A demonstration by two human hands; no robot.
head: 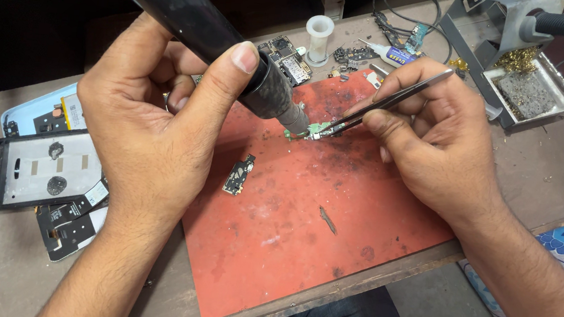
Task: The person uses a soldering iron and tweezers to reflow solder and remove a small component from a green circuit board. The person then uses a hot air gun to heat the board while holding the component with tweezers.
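Observation:
My left hand (153, 117) grips a thick black hot-air tool (199, 20), whose metal nozzle points down at a small green circuit board (302, 131) on the red work mat (301, 237). My right hand (431, 139) pinches metal tweezers (389, 100); their tips touch the same small board beside the nozzle. A second small dark circuit board (239, 174) lies loose on the mat, a little left of centre.
Opened phone shells and a frame (39, 171) lie at the left. Behind the mat are a phone mainboard (287, 59), a white spool (319, 38), a small glue tube (394, 54) and cables. A soldering iron stand (516, 57) with brass wool and sponge sits at the right.

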